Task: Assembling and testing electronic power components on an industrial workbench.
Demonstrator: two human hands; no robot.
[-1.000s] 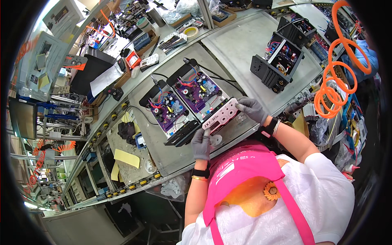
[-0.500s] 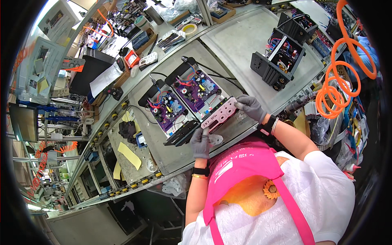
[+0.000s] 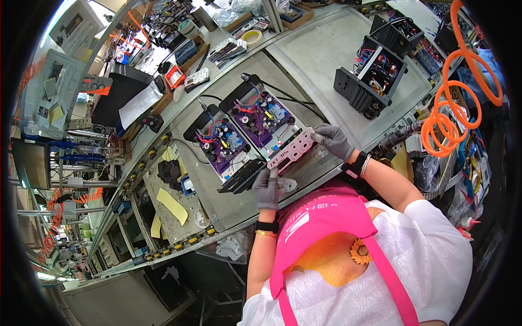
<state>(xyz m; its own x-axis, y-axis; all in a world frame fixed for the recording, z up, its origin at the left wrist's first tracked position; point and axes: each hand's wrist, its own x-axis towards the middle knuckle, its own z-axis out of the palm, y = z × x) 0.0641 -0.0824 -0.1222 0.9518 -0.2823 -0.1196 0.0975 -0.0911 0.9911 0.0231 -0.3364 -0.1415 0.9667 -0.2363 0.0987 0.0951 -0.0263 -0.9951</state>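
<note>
In grey gloves, both my hands hold a pale pink front panel sheet (image 3: 292,150) with round holes and dark print. Fingers of my left hand (image 3: 266,189) pinch its lower left end, and my right hand (image 3: 334,142) grips the upper right end. The sheet lies along the near face of an open electronic unit (image 3: 265,117) with a purple circuit board and coloured wires. Beside it on the left stands a similar open unit (image 3: 222,145), whose black front plate (image 3: 242,176) faces me. How closely the sheet touches the unit's front I cannot tell.
Two black-cased units (image 3: 370,81) with exposed wiring stand on the line to the right. Orange coiled hose (image 3: 443,127) hangs at the far right. Yellow paper (image 3: 172,206) lies left of the work plate. Tools, tape (image 3: 252,37) and boxes fill the far bench.
The pink sheet has shifted slightly away from me and left, closer against the unit's front. Both hands moved a little with it and keep their grip.
</note>
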